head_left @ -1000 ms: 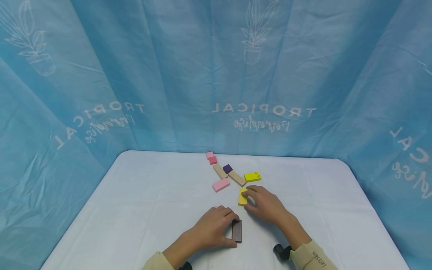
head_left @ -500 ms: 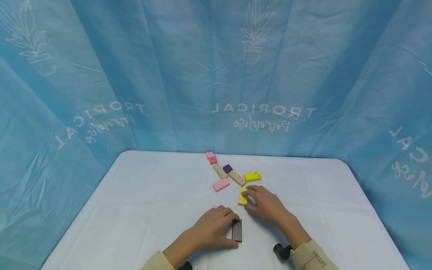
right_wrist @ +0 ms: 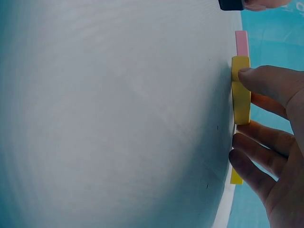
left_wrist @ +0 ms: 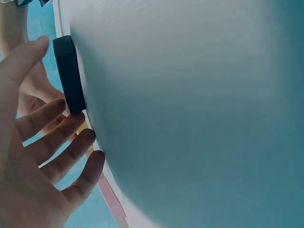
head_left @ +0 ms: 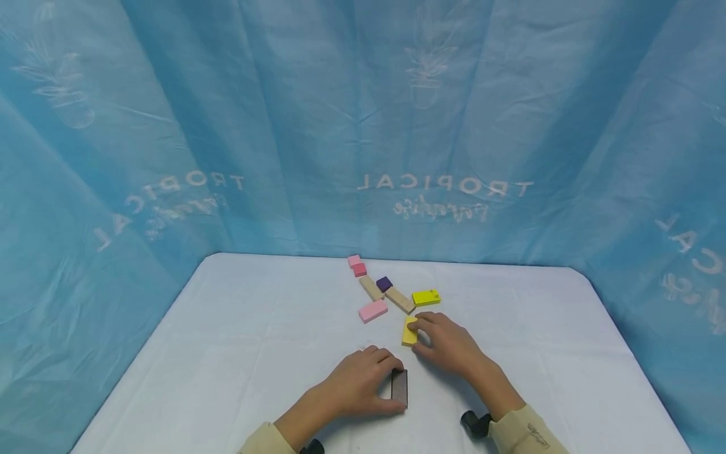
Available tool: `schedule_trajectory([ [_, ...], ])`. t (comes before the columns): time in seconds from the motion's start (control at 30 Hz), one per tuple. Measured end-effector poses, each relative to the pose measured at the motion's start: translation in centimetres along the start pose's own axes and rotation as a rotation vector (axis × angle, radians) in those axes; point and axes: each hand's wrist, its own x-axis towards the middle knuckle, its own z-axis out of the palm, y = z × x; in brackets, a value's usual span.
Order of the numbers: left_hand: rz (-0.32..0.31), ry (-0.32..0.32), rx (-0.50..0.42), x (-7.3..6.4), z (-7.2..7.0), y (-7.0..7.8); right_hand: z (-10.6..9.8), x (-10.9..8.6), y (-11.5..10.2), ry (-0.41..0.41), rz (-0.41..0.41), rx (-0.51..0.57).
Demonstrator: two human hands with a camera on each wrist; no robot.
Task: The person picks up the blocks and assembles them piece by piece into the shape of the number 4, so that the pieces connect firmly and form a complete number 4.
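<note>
- At lower centre, the left hand [head_left: 360,386] pinches a dark block [head_left: 399,388] between thumb and fingers, the block just right of its palm.
- Farther up, a yellow block [head_left: 408,333] lies left of the right hand [head_left: 447,343], pinched by its thumb and fingers.

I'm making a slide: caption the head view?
Left hand at the dark block, right hand at the nearer yellow block.

On the white-covered surface [head_left: 238,353], the left hand [head_left: 363,383] pinches a dark grey rectangular block [head_left: 399,387] end to end. Closer to the far edge, the right hand [head_left: 446,340] grips a yellow rectangular block [head_left: 408,336]. A small light-pink block [head_left: 354,260] lies beside that edge.
</note>
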Motion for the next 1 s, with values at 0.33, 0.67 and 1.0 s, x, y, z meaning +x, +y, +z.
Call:
schedule_trajectory([
  [0.33, -0.103, 0.009, -0.063, 0.5, -1.1, -0.1, -0.1, -0.2, 0.3, 0.011, 0.000, 0.000],
  [0.67, -0.166, 0.136, -0.109, 0.9, -2.2, -2.2, 0.1, -0.1, 0.0, 0.002, -0.004, 0.002],
  [1.0, -0.231, 0.217, -0.094, 1.9, -2.3, -4.1, 0.1, 0.1, 0.0, -0.002, 0.000, -0.006],
])
